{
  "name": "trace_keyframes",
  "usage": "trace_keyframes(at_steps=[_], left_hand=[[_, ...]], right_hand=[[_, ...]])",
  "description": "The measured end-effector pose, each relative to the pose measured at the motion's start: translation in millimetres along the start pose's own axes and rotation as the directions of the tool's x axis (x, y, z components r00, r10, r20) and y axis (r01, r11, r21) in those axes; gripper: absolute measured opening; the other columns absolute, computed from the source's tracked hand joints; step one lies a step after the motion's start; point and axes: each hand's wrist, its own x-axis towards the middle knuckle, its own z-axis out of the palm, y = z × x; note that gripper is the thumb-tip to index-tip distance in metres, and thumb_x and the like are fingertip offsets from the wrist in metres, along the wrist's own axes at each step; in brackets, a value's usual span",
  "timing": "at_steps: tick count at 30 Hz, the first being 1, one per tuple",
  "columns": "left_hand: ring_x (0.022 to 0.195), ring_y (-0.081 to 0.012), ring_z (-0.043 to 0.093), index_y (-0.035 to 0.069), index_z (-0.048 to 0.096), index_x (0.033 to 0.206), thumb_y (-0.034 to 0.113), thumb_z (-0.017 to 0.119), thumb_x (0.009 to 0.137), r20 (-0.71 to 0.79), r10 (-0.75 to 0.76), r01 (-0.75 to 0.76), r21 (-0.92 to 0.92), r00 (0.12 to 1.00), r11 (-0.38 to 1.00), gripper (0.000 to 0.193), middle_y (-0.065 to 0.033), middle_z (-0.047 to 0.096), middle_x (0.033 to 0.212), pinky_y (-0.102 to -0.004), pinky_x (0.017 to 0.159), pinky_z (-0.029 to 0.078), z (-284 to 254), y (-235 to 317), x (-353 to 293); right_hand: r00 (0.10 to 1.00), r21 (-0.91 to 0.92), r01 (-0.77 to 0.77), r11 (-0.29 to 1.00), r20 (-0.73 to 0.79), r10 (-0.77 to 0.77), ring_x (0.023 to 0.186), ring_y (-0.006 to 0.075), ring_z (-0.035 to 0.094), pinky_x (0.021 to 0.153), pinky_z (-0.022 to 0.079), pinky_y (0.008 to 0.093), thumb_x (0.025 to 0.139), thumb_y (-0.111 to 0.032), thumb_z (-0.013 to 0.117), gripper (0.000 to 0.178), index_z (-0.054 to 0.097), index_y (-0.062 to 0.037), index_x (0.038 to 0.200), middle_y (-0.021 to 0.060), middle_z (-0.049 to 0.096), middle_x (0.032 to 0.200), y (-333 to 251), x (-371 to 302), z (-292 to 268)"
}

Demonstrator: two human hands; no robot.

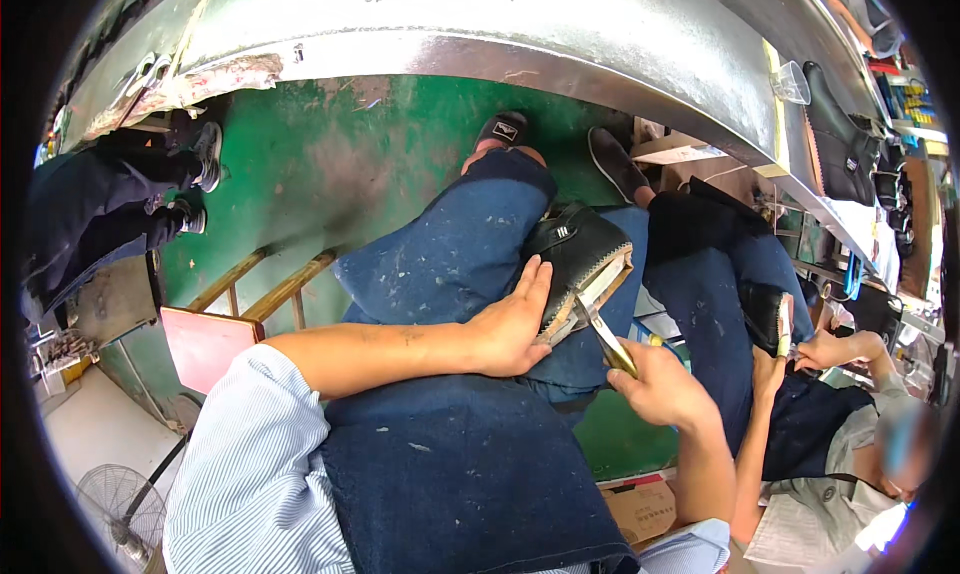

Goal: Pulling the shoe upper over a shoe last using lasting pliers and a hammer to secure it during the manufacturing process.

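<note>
Black shoe (568, 254) over lap (440, 239), left hand (512, 324) flat upon it, right hand (664, 384) clasping metal tool (603, 332) against it; green floor (380, 164) running to far bench edge (480, 56), stool (212, 346) left, co-worker (810, 424) crowding right.

Centre: left hand (515, 319) flat against black shoe (568, 252); right hand (662, 382) grips metal tool (608, 340), tip at pale sole (607, 282). Lower left: fan (120, 504). Right side: co-worker (815, 419), second black shoe (762, 314).

Scuffed green floor (330, 174), metal workbench (480, 36)
</note>
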Motion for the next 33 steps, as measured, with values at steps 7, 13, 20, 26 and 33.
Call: trace_keyframes(at_steps=[7, 13, 20, 26, 33], left_hand=[[0.144, -0.0435, 0.021, -0.013, 0.000, 0.148, 0.027, 0.080, 0.076, -0.090, 0.040, -0.048, -0.090, 0.995, 0.995, 0.115, -0.0356, -0.001, 0.156, -0.0383, 0.118, 0.025, 3, -8, 25], [0.148, -0.0409, 0.013, -0.012, 0.005, 0.149, 0.020, 0.074, 0.080, -0.173, 0.047, -0.080, -0.185, 0.984, 0.979, 0.103, -0.0350, 0.009, 0.156, -0.0378, 0.120, 0.017, 18, -23, 24], [0.143, -0.0387, 0.029, -0.010, 0.012, 0.150, 0.018, 0.072, 0.083, -0.158, 0.073, -0.105, -0.209, 0.985, 0.972, 0.095, -0.0318, 0.025, 0.153, -0.0382, 0.118, 0.025, 2, -6, -4], [0.149, -0.0260, 0.015, -0.007, 0.015, 0.152, 0.036, 0.042, 0.104, -0.137, -0.076, -0.082, -0.865, 0.988, 0.494, 0.069, -0.0176, 0.012, 0.162, -0.0321, 0.120, 0.016, 17, -17, 4], [0.122, -0.0440, 0.052, -0.005, 0.046, 0.137, 0.029, 0.029, 0.105, -0.508, -0.043, -0.062, -0.188, 0.860, 0.980, 0.049, -0.0266, 0.051, 0.136, -0.0429, 0.104, 0.043, 31, -1, 15]], right_hand=[[0.984, -0.126, -0.118, 0.985, 0.122, 0.133, 0.101, 0.0428, 0.063, 0.088, 0.048, 0.0483, 0.091, -0.029, 0.060, 0.034, 0.060, 0.0032, 0.104, 0.0280, 0.065, 0.100, -17, 11, -29], [0.999, -0.268, -0.042, 0.963, -0.002, 0.043, 0.085, 0.0441, 0.065, 0.077, 0.050, 0.0488, 0.092, -0.023, 0.061, 0.026, 0.059, 0.0027, 0.094, 0.0260, 0.066, 0.085, -10, 20, -12], [0.931, -0.168, 0.164, 0.972, -0.301, -0.209, 0.078, 0.0442, 0.065, 0.070, 0.052, 0.0497, 0.088, -0.013, 0.065, 0.018, 0.062, -0.0043, 0.103, 0.0241, 0.066, 0.081, 20, 19, 35], [0.630, -0.293, 0.355, 0.888, -0.627, -0.458, 0.066, 0.0378, 0.064, 0.062, 0.051, 0.0448, 0.081, -0.009, 0.070, 0.018, 0.062, -0.0042, 0.096, 0.0165, 0.065, 0.071, 44, 33, 86], [0.692, -0.220, 0.150, 0.964, -0.673, -0.262, 0.083, 0.0353, 0.067, 0.074, 0.051, 0.0440, 0.084, -0.017, 0.068, 0.033, 0.060, 0.0005, 0.110, 0.0192, 0.067, 0.088, 32, 4, 118]])
